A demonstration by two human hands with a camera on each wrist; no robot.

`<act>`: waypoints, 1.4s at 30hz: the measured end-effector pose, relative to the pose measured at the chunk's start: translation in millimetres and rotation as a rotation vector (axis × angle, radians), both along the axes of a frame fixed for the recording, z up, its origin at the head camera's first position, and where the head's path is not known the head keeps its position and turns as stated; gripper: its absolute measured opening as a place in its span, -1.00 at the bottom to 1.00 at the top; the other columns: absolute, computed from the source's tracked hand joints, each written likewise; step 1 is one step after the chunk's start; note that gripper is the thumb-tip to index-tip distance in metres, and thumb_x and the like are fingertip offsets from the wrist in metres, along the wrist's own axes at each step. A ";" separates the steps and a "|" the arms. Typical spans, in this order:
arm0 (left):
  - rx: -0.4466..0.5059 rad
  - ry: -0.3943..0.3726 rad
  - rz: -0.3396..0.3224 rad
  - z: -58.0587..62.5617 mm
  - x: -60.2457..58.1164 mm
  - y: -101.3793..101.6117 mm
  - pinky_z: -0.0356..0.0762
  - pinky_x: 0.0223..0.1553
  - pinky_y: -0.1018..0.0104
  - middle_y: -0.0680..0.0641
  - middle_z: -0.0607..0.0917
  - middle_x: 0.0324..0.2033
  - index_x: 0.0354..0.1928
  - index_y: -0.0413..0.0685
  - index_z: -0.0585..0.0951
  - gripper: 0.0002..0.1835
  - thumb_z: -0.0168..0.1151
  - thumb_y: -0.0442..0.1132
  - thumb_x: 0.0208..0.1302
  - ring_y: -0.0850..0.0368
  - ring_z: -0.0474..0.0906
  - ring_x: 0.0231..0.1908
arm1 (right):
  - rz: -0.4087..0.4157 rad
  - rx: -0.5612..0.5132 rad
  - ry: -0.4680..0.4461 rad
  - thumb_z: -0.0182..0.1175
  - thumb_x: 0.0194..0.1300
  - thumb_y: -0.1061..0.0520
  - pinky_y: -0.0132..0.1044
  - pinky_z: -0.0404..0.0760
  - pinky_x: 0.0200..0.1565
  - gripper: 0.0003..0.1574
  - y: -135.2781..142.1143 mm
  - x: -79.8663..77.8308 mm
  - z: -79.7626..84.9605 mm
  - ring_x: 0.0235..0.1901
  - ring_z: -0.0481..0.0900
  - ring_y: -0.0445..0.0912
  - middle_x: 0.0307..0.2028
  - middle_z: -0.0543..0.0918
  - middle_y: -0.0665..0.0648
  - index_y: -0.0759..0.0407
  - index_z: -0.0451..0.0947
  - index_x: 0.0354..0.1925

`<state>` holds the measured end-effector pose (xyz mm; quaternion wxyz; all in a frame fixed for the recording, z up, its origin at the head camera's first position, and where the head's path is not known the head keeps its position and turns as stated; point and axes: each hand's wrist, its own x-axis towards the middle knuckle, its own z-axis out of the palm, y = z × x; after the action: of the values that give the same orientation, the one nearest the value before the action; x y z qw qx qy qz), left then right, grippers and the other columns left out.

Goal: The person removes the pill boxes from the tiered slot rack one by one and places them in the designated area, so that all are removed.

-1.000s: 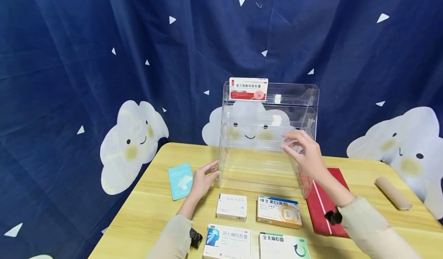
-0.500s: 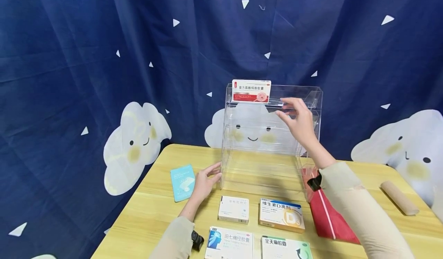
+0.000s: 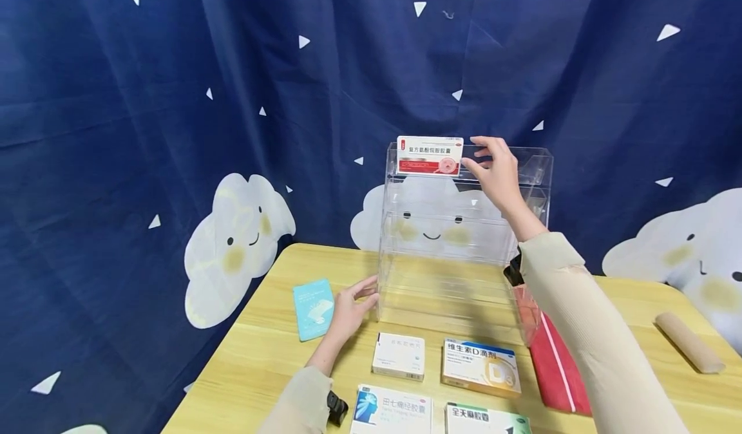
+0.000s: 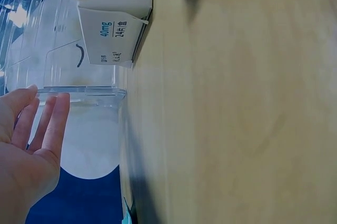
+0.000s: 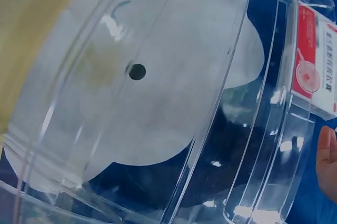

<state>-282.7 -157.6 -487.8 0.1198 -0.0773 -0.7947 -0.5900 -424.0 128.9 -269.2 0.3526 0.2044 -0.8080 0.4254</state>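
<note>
A clear acrylic display rack (image 3: 440, 273) with stepped shelves stands on the table. At the left of its top shelf is a red-and-white medicine box (image 3: 429, 156), front outward. My right hand (image 3: 495, 170) is raised beside that box, thumb and fingers parted with nothing between them, the thumb tip right at its right edge. In the right wrist view, fingertips (image 5: 326, 153) show just below the box. Low on the rack's left side, my left hand (image 3: 350, 308) touches the panel edge with nearly straight fingers (image 4: 55, 124).
In front of the rack lie a small white medicine box (image 3: 399, 355), a vitamin D box (image 3: 480, 366), a blue-and-white box (image 3: 391, 411) and a green-and-white box (image 3: 484, 419). A blue packet (image 3: 313, 308) is left, a red folded item (image 3: 559, 369) and cardboard tube (image 3: 688, 342) right.
My right hand has risen from in front of the middle shelves to the top shelf, up beside the red-and-white box. My left hand stays at the rack's side. The view has shifted slightly.
</note>
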 end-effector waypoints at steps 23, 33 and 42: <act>-0.008 0.044 0.000 -1.2 -0.6 0.0 0.76 -0.16 0.42 -0.30 0.64 0.12 0.21 -0.13 0.57 -0.56 0.25 -0.41 0.28 -0.21 0.67 0.03 | 0.017 0.093 -0.050 0.30 0.25 0.28 0.06 0.72 0.02 -0.55 -15.1 -31.6 4.5 -0.03 0.66 0.16 0.07 0.58 0.30 0.22 0.57 0.12; -0.009 0.022 0.003 -3.5 -1.7 1.3 0.75 -0.18 0.46 -0.25 0.64 0.14 0.21 -0.10 0.57 -0.54 0.28 -0.40 0.25 -0.16 0.68 0.03 | 0.000 0.019 -0.001 0.34 0.21 0.30 -0.81 0.52 -0.22 -0.63 -16.4 -26.4 6.0 -0.12 0.70 0.11 -0.04 0.61 0.26 0.23 0.62 0.02; -0.009 -0.008 0.015 -2.2 -1.2 0.6 0.74 -0.16 0.50 -0.23 0.65 0.13 0.21 -0.04 0.58 -0.56 0.27 -0.37 0.27 -0.16 0.66 0.06 | -0.009 -0.107 0.032 0.35 0.18 0.30 -0.86 0.48 -0.28 -0.63 -10.2 -20.4 15.6 -0.30 0.51 -0.46 -0.11 0.58 0.17 0.20 0.64 0.00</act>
<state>-284.0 -157.1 -490.0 0.1205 -0.0696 -0.7985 -0.5857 -444.4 118.8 -253.6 0.3779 0.1883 -0.7792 0.4632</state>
